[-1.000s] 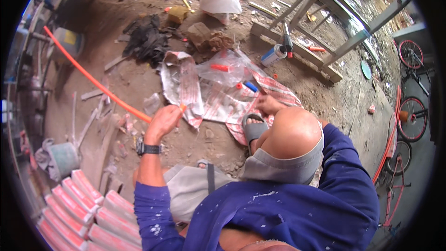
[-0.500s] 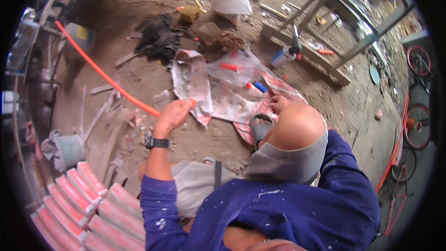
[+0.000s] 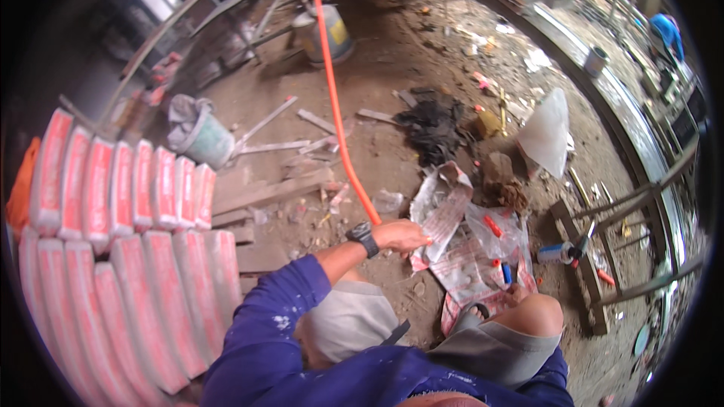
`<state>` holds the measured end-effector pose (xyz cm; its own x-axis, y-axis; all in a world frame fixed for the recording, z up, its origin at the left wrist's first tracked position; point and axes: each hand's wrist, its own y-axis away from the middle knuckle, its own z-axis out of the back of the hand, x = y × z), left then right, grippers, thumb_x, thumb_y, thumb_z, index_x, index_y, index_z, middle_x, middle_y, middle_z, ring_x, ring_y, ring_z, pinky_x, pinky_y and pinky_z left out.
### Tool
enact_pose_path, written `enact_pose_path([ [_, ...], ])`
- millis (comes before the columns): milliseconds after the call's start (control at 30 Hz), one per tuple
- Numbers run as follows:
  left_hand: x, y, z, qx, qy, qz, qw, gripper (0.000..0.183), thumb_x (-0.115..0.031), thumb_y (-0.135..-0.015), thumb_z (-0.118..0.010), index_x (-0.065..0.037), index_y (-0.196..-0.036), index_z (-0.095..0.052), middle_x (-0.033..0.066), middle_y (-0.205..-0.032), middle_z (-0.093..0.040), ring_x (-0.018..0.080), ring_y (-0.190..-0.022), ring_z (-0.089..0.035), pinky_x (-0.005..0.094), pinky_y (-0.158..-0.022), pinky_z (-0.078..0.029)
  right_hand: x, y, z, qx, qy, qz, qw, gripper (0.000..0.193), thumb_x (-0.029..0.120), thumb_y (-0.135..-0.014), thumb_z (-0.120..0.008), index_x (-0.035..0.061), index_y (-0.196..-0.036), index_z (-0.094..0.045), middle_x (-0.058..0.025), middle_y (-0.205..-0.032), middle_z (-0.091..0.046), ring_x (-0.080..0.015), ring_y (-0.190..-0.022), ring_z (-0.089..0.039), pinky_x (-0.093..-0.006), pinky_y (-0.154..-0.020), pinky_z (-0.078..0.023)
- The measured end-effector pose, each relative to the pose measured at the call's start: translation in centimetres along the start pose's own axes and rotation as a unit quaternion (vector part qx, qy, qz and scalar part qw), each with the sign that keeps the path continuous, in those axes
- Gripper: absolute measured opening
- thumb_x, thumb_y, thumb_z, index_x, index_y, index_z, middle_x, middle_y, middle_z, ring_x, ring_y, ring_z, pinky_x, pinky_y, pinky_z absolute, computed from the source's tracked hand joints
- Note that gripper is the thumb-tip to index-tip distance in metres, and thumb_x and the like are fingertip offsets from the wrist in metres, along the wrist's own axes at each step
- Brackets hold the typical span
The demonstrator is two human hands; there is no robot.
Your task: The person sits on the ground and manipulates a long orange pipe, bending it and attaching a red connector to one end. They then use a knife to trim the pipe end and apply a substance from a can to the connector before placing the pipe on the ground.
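Note:
My left hand [image 3: 402,234] is closed around the lower end of a long, slightly bent orange pipe [image 3: 337,117]. The pipe's far end rises beside a grey bucket with a yellow label [image 3: 320,38]. Low by my bent knee is my right hand [image 3: 517,295], partly hidden, its fingers curled over something too small to make out. Just beyond it, a short blue piece [image 3: 507,273] and short orange pieces lie on flattened paper sacking [image 3: 460,275]. On clear plastic [image 3: 516,235] rests another orange piece [image 3: 492,226].
Stacked white-and-red sacks [image 3: 162,271] fill the left side. Behind them stands a pale green bucket with cloth [image 3: 204,136]. Wood strips [image 3: 271,147] and black cloth [image 3: 431,124] lie on the dirt. A wooden frame [image 3: 581,264] and a spray-type can [image 3: 554,252] are at right. A person in blue [image 3: 667,36] is far right.
The view has swung left, so the scene sits farther right and more of the stacked sacks shows. My left hand still grips the orange pipe; my right stays low by the knee.

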<state>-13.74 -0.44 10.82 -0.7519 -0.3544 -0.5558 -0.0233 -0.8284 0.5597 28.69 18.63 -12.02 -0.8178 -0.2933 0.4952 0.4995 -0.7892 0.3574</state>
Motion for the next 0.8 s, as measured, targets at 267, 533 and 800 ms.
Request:
enact_pose_path([
  [267, -1.3, -1.1, -0.3, -0.039, -0.027, 0.012, 0.999, 0.059, -0.051, -0.099, -0.036, -0.003, -0.101, -0.071, 0.0212, -0.108, -0.069, 0.0413, -0.102, -0.065, 0.0503, -0.084, -0.052, -0.5, 0.1, -0.4, -0.01, 0.007, 0.019, 1.0, 0.024, 0.024, -0.086, -0.064, 0.0023, -0.094, -0.071, -0.0178, -0.077, -0.069, -0.031, -0.071, -0.069, -0.0442, -0.065, -0.052],
  [533, -0.2, -1.8, -1.3, -0.074, -0.048, -0.027, 0.996, 0.053, -0.044, -0.101, -0.038, 0.0, -0.1, -0.067, 0.0257, -0.1, -0.068, 0.0458, -0.096, -0.063, 0.0523, -0.083, -0.05, 0.2, -0.2, -0.3, -0.007, 0.012, 0.035, 0.999, 0.025, 0.024, -0.086, -0.064, 0.0023, -0.094, -0.071, -0.0187, -0.079, -0.069, -0.0324, -0.073, -0.069, -0.0446, -0.067, -0.052],
  [800, -1.0, -1.0, -0.7, -0.06, -0.047, 0.024, 0.997, 0.056, -0.046, -0.1, -0.036, -0.001, -0.093, -0.069, 0.0247, -0.103, -0.068, 0.0447, -0.097, -0.064, 0.0527, -0.083, -0.05, 0.3, 0.4, -0.5, -0.009, 0.018, 0.038, 0.999, 0.025, 0.025, -0.085, -0.065, 0.0024, -0.095, -0.071, -0.0196, -0.08, -0.069, -0.0338, -0.074, -0.069, -0.045, -0.069, -0.052],
])
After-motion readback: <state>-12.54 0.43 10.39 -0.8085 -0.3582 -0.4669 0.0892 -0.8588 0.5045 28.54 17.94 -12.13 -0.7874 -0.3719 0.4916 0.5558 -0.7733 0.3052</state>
